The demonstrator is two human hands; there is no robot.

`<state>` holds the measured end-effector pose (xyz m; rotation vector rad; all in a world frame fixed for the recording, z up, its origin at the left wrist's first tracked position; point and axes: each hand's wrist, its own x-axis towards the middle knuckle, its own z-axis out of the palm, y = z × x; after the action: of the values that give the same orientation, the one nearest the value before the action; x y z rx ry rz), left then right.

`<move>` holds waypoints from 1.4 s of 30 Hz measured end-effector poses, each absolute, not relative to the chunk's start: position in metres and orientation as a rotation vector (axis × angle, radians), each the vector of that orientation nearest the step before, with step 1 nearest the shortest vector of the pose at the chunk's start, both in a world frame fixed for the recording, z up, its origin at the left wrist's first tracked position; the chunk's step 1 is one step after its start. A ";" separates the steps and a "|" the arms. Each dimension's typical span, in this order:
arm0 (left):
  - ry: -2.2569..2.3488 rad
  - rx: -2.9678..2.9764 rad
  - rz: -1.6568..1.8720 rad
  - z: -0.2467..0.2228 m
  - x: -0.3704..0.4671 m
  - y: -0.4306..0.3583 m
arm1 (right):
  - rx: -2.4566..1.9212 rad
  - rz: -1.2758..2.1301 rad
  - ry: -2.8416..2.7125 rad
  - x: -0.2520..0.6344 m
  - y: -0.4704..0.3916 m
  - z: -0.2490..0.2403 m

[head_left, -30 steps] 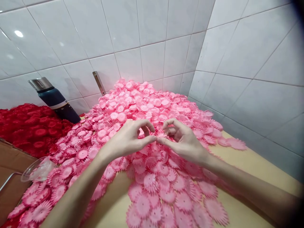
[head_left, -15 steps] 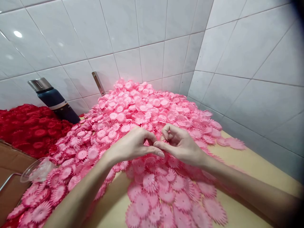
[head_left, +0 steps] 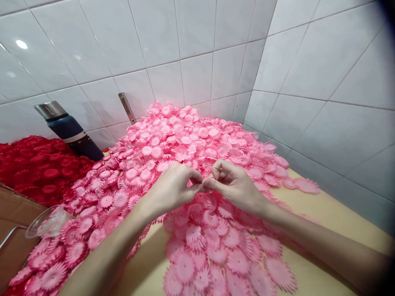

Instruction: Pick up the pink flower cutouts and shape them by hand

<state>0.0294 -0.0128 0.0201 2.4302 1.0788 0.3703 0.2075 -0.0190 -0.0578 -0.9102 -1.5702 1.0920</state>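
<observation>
A big heap of pink scalloped discs (head_left: 185, 135) spreads over the yellow table (head_left: 333, 213). My left hand (head_left: 175, 187) and my right hand (head_left: 233, 185) meet fingertip to fingertip above the middle of the heap. Both are closed in a pinch, thumbs against fingers. Whatever lies between the fingertips is too small or too hidden to make out. Several pink discs lie on the table below my hands.
On the left, a dark blue bottle (head_left: 72, 131) with a steel cap leans by a red heap (head_left: 40, 164). A clear plastic cup (head_left: 49, 222) lies near a cardboard box (head_left: 15, 230). White tiled walls rise behind; a metal strip (head_left: 126, 107) leans there.
My left thumb and fingers have drawn together into a pinch, nearer the tips of my right hand. My right hand has barely moved.
</observation>
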 end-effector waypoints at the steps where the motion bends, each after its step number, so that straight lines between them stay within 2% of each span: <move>1: 1.111 2.494 0.357 0.020 0.030 -0.013 | -0.920 1.083 -1.589 0.207 -0.019 -0.058; 10: 1.259 2.639 0.283 0.022 0.025 -0.010 | -0.848 1.282 -1.582 0.206 -0.018 -0.052; 42: 1.056 2.541 0.278 0.022 0.017 -0.003 | -0.877 1.248 -1.538 0.210 -0.018 -0.045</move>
<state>0.0165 -0.0033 0.0218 2.5410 1.0563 0.2781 0.2098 -0.0178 -0.0448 -0.8767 -1.5379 1.2482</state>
